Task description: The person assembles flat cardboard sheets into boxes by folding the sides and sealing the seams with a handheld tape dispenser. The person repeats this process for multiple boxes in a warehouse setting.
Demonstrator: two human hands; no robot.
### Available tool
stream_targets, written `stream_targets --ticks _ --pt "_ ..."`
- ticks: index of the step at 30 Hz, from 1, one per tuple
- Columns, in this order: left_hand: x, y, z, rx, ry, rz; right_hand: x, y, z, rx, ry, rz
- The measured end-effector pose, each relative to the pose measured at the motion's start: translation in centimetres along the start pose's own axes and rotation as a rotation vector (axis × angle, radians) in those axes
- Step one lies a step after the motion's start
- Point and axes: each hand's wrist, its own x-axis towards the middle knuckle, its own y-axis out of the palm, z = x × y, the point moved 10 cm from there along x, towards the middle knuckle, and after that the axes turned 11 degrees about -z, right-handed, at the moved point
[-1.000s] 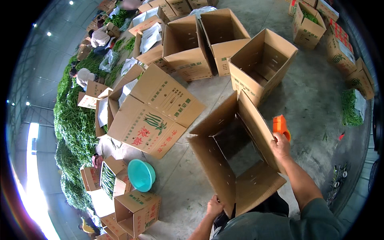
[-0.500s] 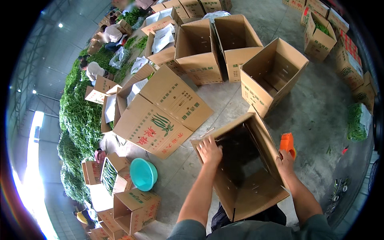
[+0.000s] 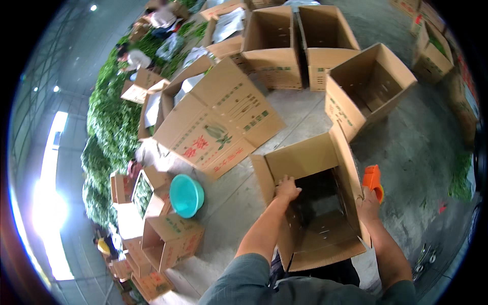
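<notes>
In front of my body stands an open cardboard box [image 3: 305, 158], its inside dark toward the bottom. My left hand [image 3: 288, 190] reaches over the box's left wall into the opening, fingers stretched out near the inner far-left corner. Whether the fingertips touch the cardboard is hard to tell. Outside the right wall, my right hand [image 3: 368, 203] is closed around an orange tape dispenser [image 3: 372, 178], which sticks up past the fingers. Part of that hand's grip is hidden by the dispenser and the wall.
Beyond stand several open boxes, among them one at the right [image 3: 368, 89]. A printed box with a broad flap [image 3: 218, 119] and a turquoise basin [image 3: 186, 196] lie to the left. Green vegetables [image 3: 109, 122] are heaped farther left, with people crouching beside them. More boxes line the right.
My left hand has moved from the box's left rim into its opening. The far flap now leans outward, showing more of its inner face. My right hand keeps hold of the tape dispenser.
</notes>
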Motion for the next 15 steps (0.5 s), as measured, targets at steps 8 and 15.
stream_targets --ticks 8,15 --pt "-27.2 9.1 -11.8 -0.162 0.512 0.318 -0.5 0.8 0.0 -0.148 -0.267 0.057" --pt "-15.6 8.5 -8.0 0.017 0.217 0.155 0.8 -0.1 -1.5 -0.111 -0.013 0.15"
